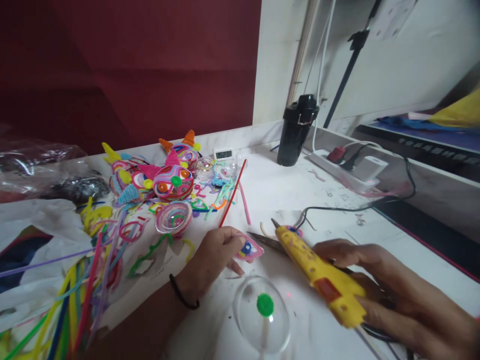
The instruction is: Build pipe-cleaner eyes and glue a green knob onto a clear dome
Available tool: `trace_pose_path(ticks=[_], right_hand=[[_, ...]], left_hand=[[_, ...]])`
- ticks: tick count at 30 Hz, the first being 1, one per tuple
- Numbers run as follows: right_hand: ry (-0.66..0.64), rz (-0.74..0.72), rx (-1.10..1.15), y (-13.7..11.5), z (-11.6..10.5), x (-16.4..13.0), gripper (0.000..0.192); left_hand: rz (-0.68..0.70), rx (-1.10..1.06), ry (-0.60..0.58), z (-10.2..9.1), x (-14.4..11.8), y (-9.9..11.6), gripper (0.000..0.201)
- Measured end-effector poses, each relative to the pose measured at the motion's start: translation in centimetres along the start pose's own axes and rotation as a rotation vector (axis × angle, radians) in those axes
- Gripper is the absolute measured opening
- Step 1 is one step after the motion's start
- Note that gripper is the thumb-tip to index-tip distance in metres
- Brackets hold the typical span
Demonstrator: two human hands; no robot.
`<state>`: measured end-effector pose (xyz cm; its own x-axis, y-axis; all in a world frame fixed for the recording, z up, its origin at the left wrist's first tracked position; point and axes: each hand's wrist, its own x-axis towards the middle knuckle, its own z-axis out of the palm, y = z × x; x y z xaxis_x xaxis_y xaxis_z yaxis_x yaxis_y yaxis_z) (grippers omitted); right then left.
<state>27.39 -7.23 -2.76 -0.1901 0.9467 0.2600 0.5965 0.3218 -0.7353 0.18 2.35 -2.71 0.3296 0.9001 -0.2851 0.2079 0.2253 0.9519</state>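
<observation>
In front of me, my left hand point(213, 255) pinches a small pink-edged, pointed oval piece point(256, 250) with a blue centre, made of fuzzy craft stems. My right hand point(378, 285) is closed around a yellow hot glue gun point(318, 270), its nozzle pointing up and left, toward the pink piece. The gun's handle is hidden by my fingers. Behind the gun shows the dark blade of what look like scissors point(268, 243). Below my hands lies a clear plastic dome point(243, 325) with a green disc point(265, 305) on it.
Colourful craft-stem figures point(174, 182) and a pink-rimmed dome point(173, 218) stand at back left. Loose craft stems point(80, 290) cover the left side. A black bottle point(297, 131) stands behind. The gun's cord point(337, 207) runs toward a power strip point(343, 175) at right.
</observation>
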Motion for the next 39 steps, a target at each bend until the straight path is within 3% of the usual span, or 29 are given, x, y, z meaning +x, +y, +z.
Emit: trace_pose_path(ticks=[4, 12, 17, 19, 21, 24, 27, 39], right_hand=[[-0.132, -0.033, -0.110, 0.4, -1.1, 2.4, 0.032], [-0.099, -0.147, -0.550, 3.2, -0.7, 6.2, 0.022], [-0.072, -0.185, -0.645, 1.7, -0.2, 6.6, 0.020], [-0.036, -0.204, -0.623, -0.3, 0.2, 6.5, 0.021], [-0.039, -0.218, -0.438, -2.7, 0.9, 6.3, 0.022], [-0.100, -0.076, -0.176, -6.1, 2.5, 6.6, 0.020], [-0.104, 0.021, -0.086, -8.2, 4.1, 7.2, 0.016], [-0.014, 0.069, 0.065, -8.6, 6.0, 8.0, 0.012]], left_hand=[[0.032, 0.064, 0.019, -0.2, 0.3, -0.3, 0.019], [0.126, 0.128, 0.058, -0.5, 0.3, -0.3, 0.018], [0.186, 0.146, 0.072, -0.4, 0.1, -0.1, 0.014], [0.210, 0.154, 0.067, -0.2, -0.2, 0.2, 0.013], [0.234, 0.166, 0.054, 0.0, -0.6, 0.5, 0.012], [0.276, 0.190, 0.037, 0.1, -1.2, 1.0, 0.012], [0.329, 0.216, 0.032, 0.0, -1.5, 1.2, 0.011], [0.424, 0.264, 0.031, -0.4, -2.6, 2.5, 0.014]])
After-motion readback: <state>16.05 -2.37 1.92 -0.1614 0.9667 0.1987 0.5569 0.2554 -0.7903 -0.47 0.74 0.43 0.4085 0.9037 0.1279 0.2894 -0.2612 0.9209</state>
